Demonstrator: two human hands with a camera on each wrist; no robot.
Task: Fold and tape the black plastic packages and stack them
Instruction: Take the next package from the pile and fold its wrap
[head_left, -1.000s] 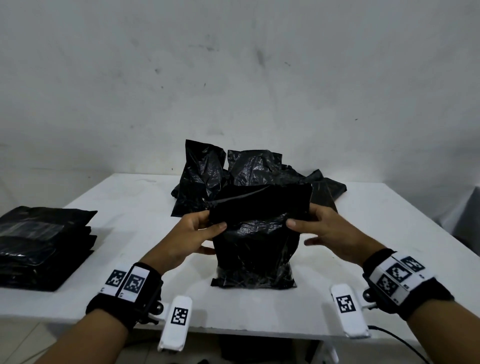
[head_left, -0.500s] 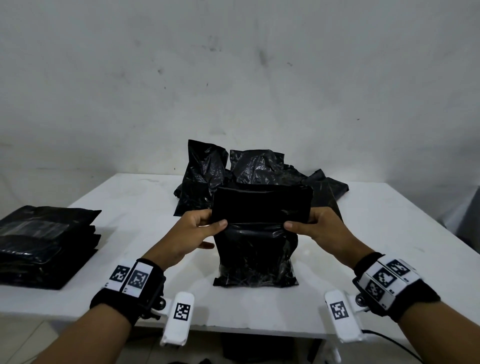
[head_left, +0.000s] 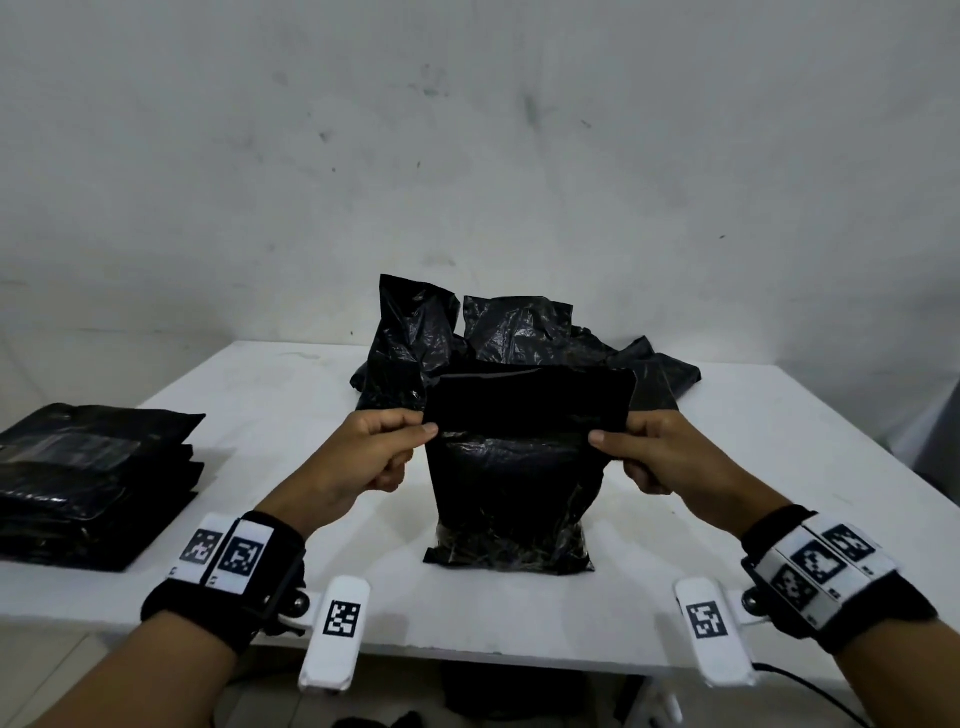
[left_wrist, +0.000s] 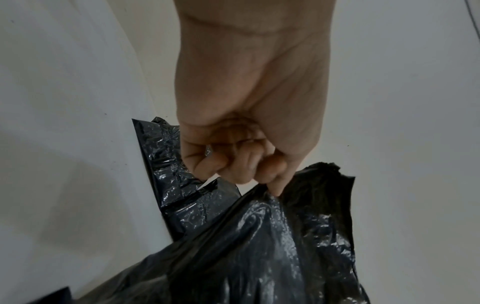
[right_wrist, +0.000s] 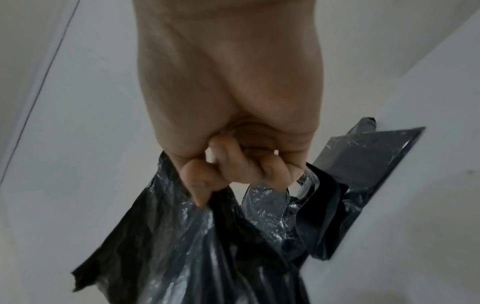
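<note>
While it stands upright on the white table, a black plastic package has its top flap folded toward the viewer. Each hand pinches one end of that flap — the left hand at the left corner, the right hand at the right — thumbs in front, fingers curled behind. Behind it lies a loose heap of black bags. At the table's left edge sits a flat stack of packages.
</note>
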